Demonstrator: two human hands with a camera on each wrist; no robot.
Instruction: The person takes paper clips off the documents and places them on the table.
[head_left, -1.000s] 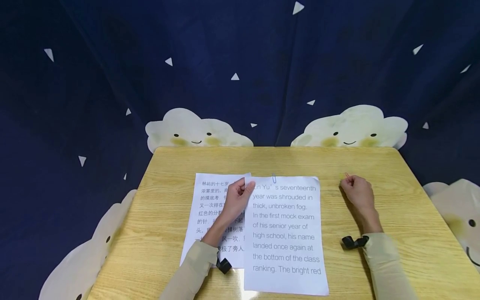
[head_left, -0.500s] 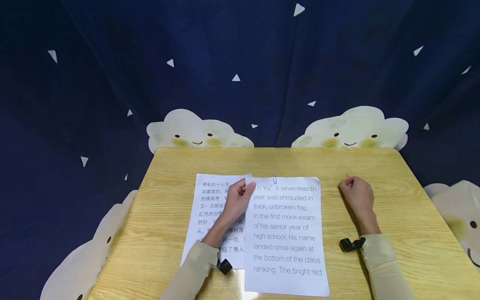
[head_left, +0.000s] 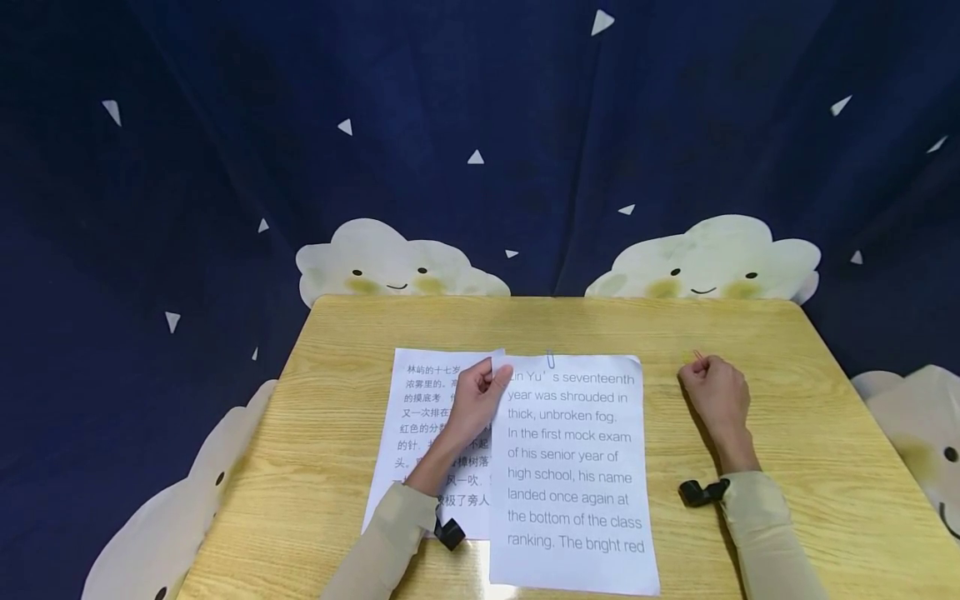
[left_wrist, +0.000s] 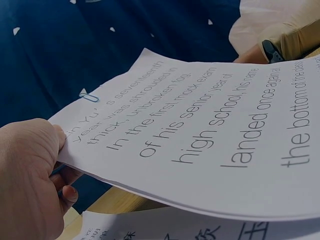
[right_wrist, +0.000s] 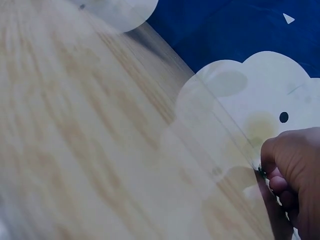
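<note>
My left hand (head_left: 474,402) pinches the upper left corner of a white sheet of paper (head_left: 573,487) printed in English. That corner is raised in the left wrist view, and its edge looks thicker than one sheet. A blue paper clip (head_left: 551,360) sits on its top edge. Under it and to the left lies a sheet with Chinese text (head_left: 420,417), partly covered. My right hand (head_left: 717,398), fingers curled, is down at the tabletop on the right. A small dark-green bit, seemingly a paper clip (right_wrist: 261,171), shows at its fingertips; a thin red piece (head_left: 698,356) shows just beyond them.
The wooden table (head_left: 810,417) ends at a far edge against a dark blue curtain (head_left: 420,100) with white triangles and cloud faces. A black wrist camera (head_left: 450,533) is strapped at each sleeve cuff.
My right hand has shifted slightly left at the same spot on the table. The left hand and the sheets hold still; the head view has tilted a little.
</note>
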